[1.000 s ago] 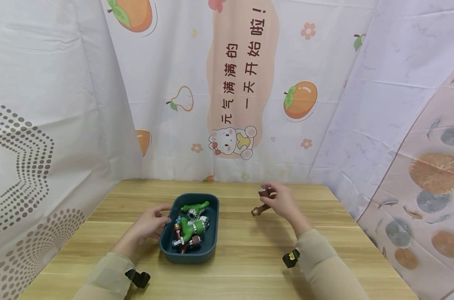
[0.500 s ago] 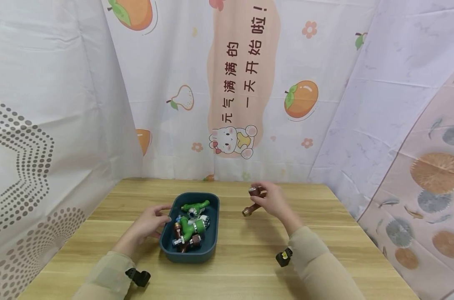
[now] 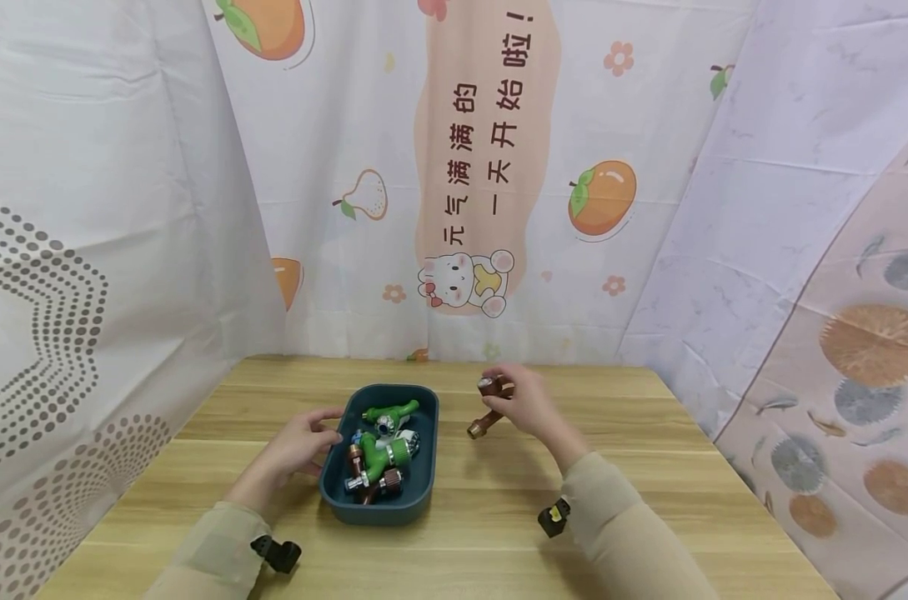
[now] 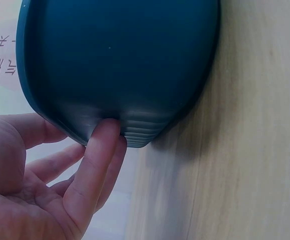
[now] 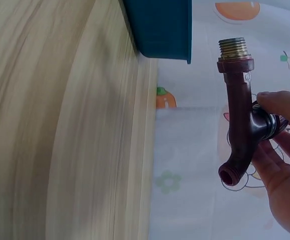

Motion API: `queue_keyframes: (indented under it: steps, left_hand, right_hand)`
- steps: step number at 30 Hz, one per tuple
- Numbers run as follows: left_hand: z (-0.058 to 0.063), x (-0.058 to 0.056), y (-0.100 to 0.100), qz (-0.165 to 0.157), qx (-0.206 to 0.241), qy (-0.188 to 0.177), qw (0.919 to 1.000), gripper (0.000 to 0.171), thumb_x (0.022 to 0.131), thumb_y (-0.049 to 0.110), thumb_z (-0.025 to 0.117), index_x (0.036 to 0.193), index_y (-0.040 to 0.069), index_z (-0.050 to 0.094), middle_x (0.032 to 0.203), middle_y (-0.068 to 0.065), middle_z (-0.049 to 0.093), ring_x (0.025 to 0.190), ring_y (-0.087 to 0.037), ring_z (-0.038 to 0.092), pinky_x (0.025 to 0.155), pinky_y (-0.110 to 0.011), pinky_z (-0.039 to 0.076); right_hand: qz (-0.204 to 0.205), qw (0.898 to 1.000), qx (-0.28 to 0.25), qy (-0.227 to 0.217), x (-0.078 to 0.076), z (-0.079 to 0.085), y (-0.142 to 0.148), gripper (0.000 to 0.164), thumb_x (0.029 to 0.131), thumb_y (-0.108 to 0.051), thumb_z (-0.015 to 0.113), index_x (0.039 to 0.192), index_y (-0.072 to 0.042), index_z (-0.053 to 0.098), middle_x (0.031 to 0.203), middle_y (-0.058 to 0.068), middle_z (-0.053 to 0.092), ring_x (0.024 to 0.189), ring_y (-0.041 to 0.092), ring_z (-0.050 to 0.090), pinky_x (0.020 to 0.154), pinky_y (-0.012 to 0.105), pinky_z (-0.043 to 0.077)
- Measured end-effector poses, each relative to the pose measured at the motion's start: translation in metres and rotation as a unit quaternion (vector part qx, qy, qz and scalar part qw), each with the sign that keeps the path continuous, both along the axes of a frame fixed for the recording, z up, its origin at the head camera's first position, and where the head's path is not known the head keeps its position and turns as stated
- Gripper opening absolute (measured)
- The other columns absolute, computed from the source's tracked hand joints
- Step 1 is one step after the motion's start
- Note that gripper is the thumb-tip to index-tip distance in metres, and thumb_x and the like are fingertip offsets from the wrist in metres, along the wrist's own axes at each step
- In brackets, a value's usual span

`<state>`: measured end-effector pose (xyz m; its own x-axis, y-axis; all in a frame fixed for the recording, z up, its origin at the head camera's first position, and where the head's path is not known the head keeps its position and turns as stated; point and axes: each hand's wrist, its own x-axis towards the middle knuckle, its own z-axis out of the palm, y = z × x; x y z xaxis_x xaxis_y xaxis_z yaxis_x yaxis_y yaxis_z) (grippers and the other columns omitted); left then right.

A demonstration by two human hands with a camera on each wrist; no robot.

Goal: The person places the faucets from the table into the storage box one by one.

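Observation:
My right hand [image 3: 524, 402] grips a dark brown water tap [image 5: 241, 112] by its handle end, right of the tub and above the table. In the right wrist view, the tap's threaded brass inlet points up and its spout bends down. The dark teal tub [image 3: 382, 517] stands on the table, and my left hand [image 3: 298, 443] holds its left side. Thumb at the rim and fingers [image 4: 95, 165] against the outer wall show in the left wrist view. Inside the tub lie a green tap [image 3: 389, 413], a larger green tap [image 3: 378, 467] and a brown tap [image 3: 389, 482].
The wooden table [image 3: 484, 517] reaches back to a printed curtain [image 3: 348, 275], with more curtains at both sides. Small black cameras sit on both wrists. Some pieces in the tub overlap, so parts of them are hidden.
My right hand has moved left toward the tub with the brown tap in its grip. The left hand and the tub have stayed in place.

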<state>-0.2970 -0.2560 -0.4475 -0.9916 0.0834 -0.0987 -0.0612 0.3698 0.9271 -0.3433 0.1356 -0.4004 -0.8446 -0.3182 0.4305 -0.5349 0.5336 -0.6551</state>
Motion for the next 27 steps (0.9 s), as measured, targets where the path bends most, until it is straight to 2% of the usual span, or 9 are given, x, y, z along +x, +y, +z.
queue_keyframes:
  steps: [5,14,20,27]
  left_hand:
    - [0.000,0.000,0.001,0.004,0.007,-0.008,0.9999,0.052,0.098,0.010,0.061,0.149,0.008,0.049,0.120,-0.021,0.061,0.090,-0.028,0.067,0.063,-0.046,0.060]
    - [-0.001,0.000,-0.001,0.006,0.003,-0.011,0.9999,0.052,0.098,0.011,0.062,0.149,0.008,0.049,0.121,-0.020,0.060,0.092,-0.029,0.066,0.064,-0.046,0.060]
    - [-0.001,0.000,-0.001,0.006,0.002,-0.010,0.9999,0.053,0.098,0.011,0.062,0.149,0.008,0.049,0.122,-0.020,0.059,0.094,-0.029,0.066,0.064,-0.046,0.060]
    - [0.000,0.000,-0.001,0.006,0.001,-0.010,0.9999,0.053,0.098,0.011,0.062,0.149,0.008,0.049,0.121,-0.020,0.060,0.093,-0.029,0.066,0.064,-0.046,0.060]
  right_hand:
    - [0.011,1.000,0.012,0.010,0.001,0.000,-0.008,0.035,0.086,-0.002,0.080,0.119,-0.007,0.069,0.113,0.009,0.065,0.097,0.025,0.071,0.080,0.030,0.059]
    - [0.048,0.998,0.005,0.037,0.002,0.000,-0.022,0.033,0.085,0.000,0.081,0.115,-0.005,0.069,0.110,0.006,0.066,0.098,0.019,0.068,0.082,0.028,0.058]
    - [0.068,0.997,0.009,0.037,0.006,0.002,-0.031,0.033,0.086,0.001,0.079,0.117,-0.004,0.068,0.112,0.008,0.065,0.100,0.021,0.068,0.084,0.028,0.058]
    - [0.102,0.994,0.015,0.026,0.010,0.004,-0.044,0.029,0.089,0.001,0.077,0.116,-0.004,0.067,0.111,0.006,0.065,0.100,0.017,0.066,0.086,0.028,0.057]
